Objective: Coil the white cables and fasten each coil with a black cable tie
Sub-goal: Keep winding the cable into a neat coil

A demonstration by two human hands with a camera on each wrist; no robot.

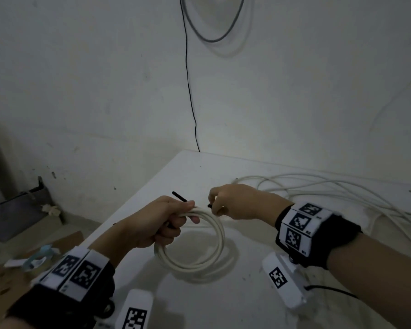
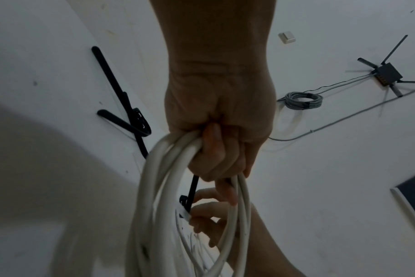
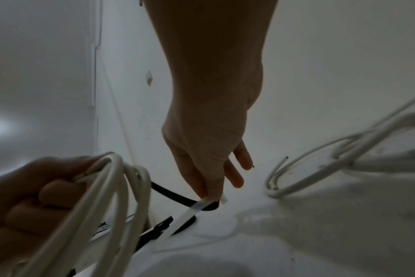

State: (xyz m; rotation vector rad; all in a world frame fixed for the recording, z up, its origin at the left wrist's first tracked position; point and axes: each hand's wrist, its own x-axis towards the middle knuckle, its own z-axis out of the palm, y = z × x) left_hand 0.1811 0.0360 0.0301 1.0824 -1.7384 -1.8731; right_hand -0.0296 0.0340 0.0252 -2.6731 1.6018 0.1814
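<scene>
Left hand (image 1: 152, 224) grips coil (image 1: 195, 245); right hand (image 1: 235, 203) pinches tie (image 3: 178, 196), white end-strip visible only by right wrist.

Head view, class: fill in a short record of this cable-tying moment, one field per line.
Surface: white table
Left hand: grips white coil
Right hand: pinches black cable tie beside the coil
Tie state: not visibly fastened
Loose white cables: uncoiled, on table to the right
Spare black ties: lying on table

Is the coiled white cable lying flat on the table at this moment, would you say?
No, the left hand grips the coiled white cable and holds it above the table.
</scene>
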